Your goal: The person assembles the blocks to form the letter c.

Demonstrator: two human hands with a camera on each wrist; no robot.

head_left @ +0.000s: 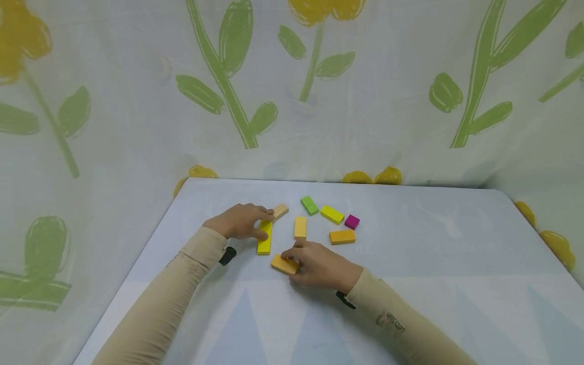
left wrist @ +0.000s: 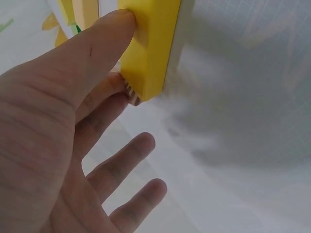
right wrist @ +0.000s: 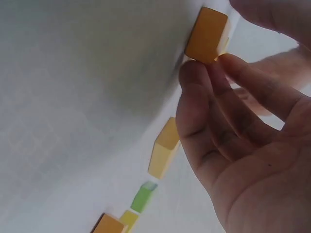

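Observation:
My left hand [head_left: 242,221] is at a long yellow block [head_left: 264,246] on the table, thumb against its side and fingertips around its far end. A ridged, wood-coloured piece [head_left: 280,211] lies by that far end, and in the left wrist view a striped edge [left wrist: 132,94] shows beside the fingertips. The ring and little fingers are spread free. Nearer the body, my right hand [head_left: 321,263] pinches a light orange block [head_left: 280,264] between thumb and fingers. In the right wrist view, one end of this block [right wrist: 208,36] faces the camera.
A pale yellow block [head_left: 300,228] lies between the hands. Farther back and right are a green block [head_left: 309,205], a bright yellow block [head_left: 332,214], a small magenta block [head_left: 352,222] and an orange block [head_left: 342,236]. A flower-patterned curtain [head_left: 365,126] hangs behind the table.

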